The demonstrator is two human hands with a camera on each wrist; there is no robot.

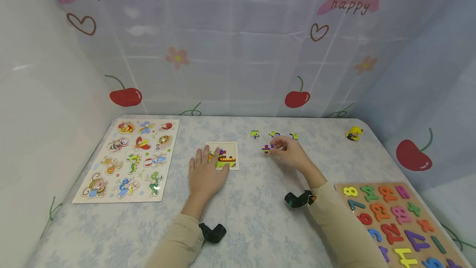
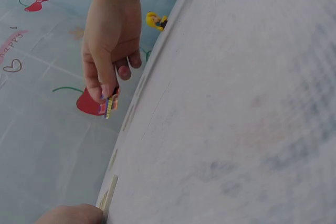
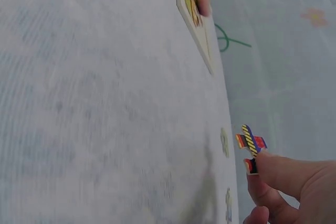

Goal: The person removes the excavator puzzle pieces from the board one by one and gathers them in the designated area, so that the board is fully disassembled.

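Note:
A small jigsaw piece (image 3: 250,141) with red, blue and yellow-black stripes is pinched between the thumb and fingers of my right hand (image 1: 291,152), held above the table. My left hand (image 1: 206,173) lies with its fingers spread over the lower left of a square wooden puzzle tray (image 1: 232,146). Part of a colourful picture (image 1: 227,160) shows in the tray; the fingers cover the rest. Behind the right hand lie more loose pieces: a green one (image 1: 254,134), another (image 1: 274,134) beside it, and a third (image 1: 294,136) close to the knuckles.
An insect puzzle board (image 1: 124,164) lies at the left of the table. A board of coloured numbers (image 1: 375,193) sits at the front right, under the right forearm's side. A small yellow-haired figurine (image 1: 354,133) stands at the back right. Curtains with cherries (image 1: 297,99) rise behind the table.

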